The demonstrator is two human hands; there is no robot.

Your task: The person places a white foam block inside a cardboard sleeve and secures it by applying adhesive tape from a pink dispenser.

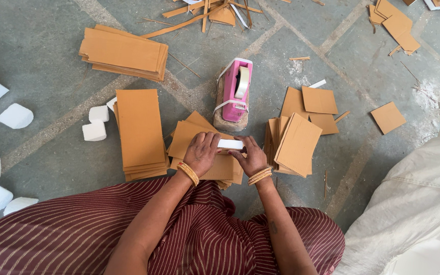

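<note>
A small white foam block (229, 144) lies flat, level, above stacked brown cardboard pieces (220, 167)

Floor workshop: cardboard stacks (139, 131), tape dispenser (236, 89).

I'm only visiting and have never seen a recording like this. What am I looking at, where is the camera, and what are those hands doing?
There is no machine here: a person sits on a stone floor, and the single camera on their head looks down at their own hands. The left hand and right hand hold a small white block between them, above a pile of brown cardboard sheets. Just beyond stands a pink tape dispenser. More cardboard stacks lie around, with white foam pieces on the left.
</note>
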